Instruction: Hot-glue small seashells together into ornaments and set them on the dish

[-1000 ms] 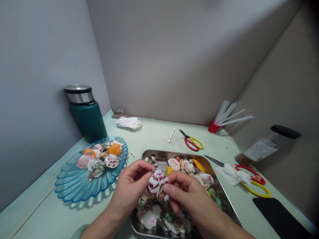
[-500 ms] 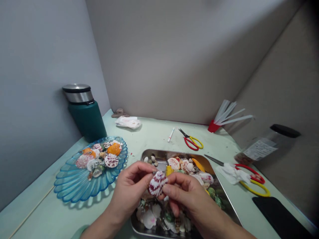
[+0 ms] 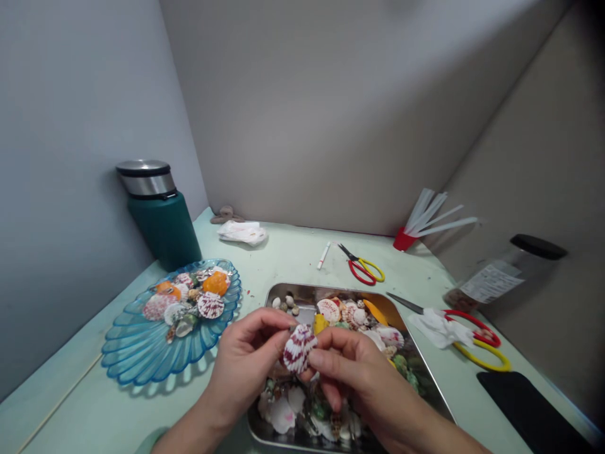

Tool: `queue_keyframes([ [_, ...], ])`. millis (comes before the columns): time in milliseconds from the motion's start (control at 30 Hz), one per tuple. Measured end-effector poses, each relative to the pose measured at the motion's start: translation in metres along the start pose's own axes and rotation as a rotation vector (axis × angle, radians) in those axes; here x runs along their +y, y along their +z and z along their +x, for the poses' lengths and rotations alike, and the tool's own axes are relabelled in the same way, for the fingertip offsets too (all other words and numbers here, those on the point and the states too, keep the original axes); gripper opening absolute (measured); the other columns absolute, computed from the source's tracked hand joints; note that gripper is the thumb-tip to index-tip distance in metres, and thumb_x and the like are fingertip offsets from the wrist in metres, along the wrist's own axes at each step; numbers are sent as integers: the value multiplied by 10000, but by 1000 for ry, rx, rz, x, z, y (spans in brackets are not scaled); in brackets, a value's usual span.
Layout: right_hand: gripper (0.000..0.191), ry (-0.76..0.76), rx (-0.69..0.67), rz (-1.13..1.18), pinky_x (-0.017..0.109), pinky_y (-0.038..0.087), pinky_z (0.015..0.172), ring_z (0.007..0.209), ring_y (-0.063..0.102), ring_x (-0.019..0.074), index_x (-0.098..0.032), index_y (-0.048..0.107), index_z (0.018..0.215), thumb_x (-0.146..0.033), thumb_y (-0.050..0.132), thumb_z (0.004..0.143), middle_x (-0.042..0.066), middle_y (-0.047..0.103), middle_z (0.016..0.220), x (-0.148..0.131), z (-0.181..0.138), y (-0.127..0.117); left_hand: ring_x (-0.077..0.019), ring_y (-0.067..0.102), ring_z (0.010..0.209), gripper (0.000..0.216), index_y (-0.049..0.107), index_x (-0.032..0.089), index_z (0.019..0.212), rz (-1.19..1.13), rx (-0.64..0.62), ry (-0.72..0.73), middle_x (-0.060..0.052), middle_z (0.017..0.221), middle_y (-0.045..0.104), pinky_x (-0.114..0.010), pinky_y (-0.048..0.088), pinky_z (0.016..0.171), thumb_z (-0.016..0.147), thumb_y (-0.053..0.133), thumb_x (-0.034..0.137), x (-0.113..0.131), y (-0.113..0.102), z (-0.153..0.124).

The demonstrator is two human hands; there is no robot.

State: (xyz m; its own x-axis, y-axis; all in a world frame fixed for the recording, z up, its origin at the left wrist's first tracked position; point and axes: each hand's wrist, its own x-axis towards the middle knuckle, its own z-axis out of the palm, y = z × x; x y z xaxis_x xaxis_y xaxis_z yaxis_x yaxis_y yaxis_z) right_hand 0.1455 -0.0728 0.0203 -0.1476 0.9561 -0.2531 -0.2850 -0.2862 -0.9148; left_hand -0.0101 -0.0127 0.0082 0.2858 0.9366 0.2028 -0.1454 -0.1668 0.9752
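Note:
A purple-and-white ribbed scallop shell (image 3: 299, 349) is held up between my two hands, above a metal tray (image 3: 437, 384) of mixed shells. My left hand (image 3: 258, 353) pinches its left edge with thumb and forefinger. From the other side, my right hand (image 3: 352, 362) grips the right edge between thumb and fingers. Beneath the hands lie white shells (image 3: 283, 413), small snail shells and green ones, partly hidden by my fingers. To the left, a blue scalloped glass dish (image 3: 137, 359) carries several shells, orange, white and a similar purple-striped shell (image 3: 210, 304).
A green bottle (image 3: 163, 221) stands behind the dish. Small scissors (image 3: 363, 268) and a white marker (image 3: 324, 255) lie beyond the tray. Right of it are larger scissors (image 3: 482, 356) with a tissue (image 3: 439, 328), a black phone-like slab (image 3: 529, 410), a jar (image 3: 496, 277) and a red cup (image 3: 404, 239) of white sticks.
Hands and shell stay almost exactly where they were. The whole view has shifted very slightly.

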Motion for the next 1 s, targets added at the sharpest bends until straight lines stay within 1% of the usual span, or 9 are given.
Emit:
queue_keyframes([
  [233, 231, 6, -10, 18, 158, 251, 409, 384, 437, 17, -122, 619, 762, -341, 691, 745, 20, 662, 698, 2, 0, -2, -151, 652, 703, 128, 702, 203, 692, 60, -11, 56, -15, 753, 715, -209, 511, 653, 717, 641, 93, 1, -2, -1],
  [467, 216, 0, -15, 15, 164, 236, 418, 391, 433, 14, -121, 617, 773, -329, 675, 767, 16, 652, 694, 3, 1, -2, -158, 654, 629, 92, 722, 202, 747, 216, -26, 36, -27, 737, 728, -215, 510, 591, 748, 637, 165, 3, -4, -2],
  [600, 219, -21, -12, 7, 173, 242, 432, 408, 431, 18, -128, 599, 762, -336, 666, 775, 24, 662, 728, 2, 0, -2, -157, 655, 620, 112, 739, 218, 758, 271, 0, 69, -20, 736, 734, -211, 508, 589, 746, 637, 172, 5, -4, -2],
  [733, 214, -67, 23, -60, 170, 263, 436, 414, 420, 29, -142, 592, 748, -344, 659, 777, -20, 606, 627, 0, 0, -1, -174, 669, 692, 143, 753, 226, 794, 259, 15, 64, -29, 790, 745, -221, 513, 644, 738, 639, 160, 6, -3, -1],
  [800, 205, -96, 76, -148, 178, 308, 440, 423, 435, 48, -159, 591, 743, -352, 648, 782, -34, 579, 595, -2, -1, -1, -160, 657, 641, 148, 744, 222, 844, 197, 12, 8, -32, 790, 743, -214, 509, 597, 746, 640, 184, 5, -2, 0],
  [867, 180, -209, 190, -334, 202, 367, 461, 471, 487, 83, -176, 595, 735, -342, 629, 794, -22, 588, 613, -5, -4, -2, -124, 604, 518, 143, 721, 211, 880, 112, 12, -61, -13, 663, 715, -192, 479, 511, 770, 632, 232, 6, -1, 1],
  [900, 147, -321, 261, -467, 217, 396, 484, 512, 520, 104, -184, 603, 743, -317, 618, 803, -10, 606, 644, -7, -6, -4, -104, 567, 466, 143, 709, 207, 887, 72, 17, -86, 0, 618, 695, -181, 457, 479, 786, 621, 257, 6, -1, 1],
  [967, 43, -639, 379, -779, 245, 440, 565, 624, 579, 142, -194, 627, 800, -220, 596, 817, 17, 650, 730, -10, -10, -7, -79, 527, 431, 151, 699, 200, 871, 19, 10, -116, 7, 603, 677, -168, 433, 459, 813, 597, 296, 7, -1, 2],
  [1000, 71, -802, 406, -925, 259, 455, 621, 687, 600, 156, -194, 633, 855, -160, 585, 814, 31, 670, 787, -11, -12, -9, -79, 535, 443, 164, 704, 197, 864, 4, -15, -133, 2, 611, 678, -167, 434, 465, 820, 591, 307, 8, -1, 2],
])
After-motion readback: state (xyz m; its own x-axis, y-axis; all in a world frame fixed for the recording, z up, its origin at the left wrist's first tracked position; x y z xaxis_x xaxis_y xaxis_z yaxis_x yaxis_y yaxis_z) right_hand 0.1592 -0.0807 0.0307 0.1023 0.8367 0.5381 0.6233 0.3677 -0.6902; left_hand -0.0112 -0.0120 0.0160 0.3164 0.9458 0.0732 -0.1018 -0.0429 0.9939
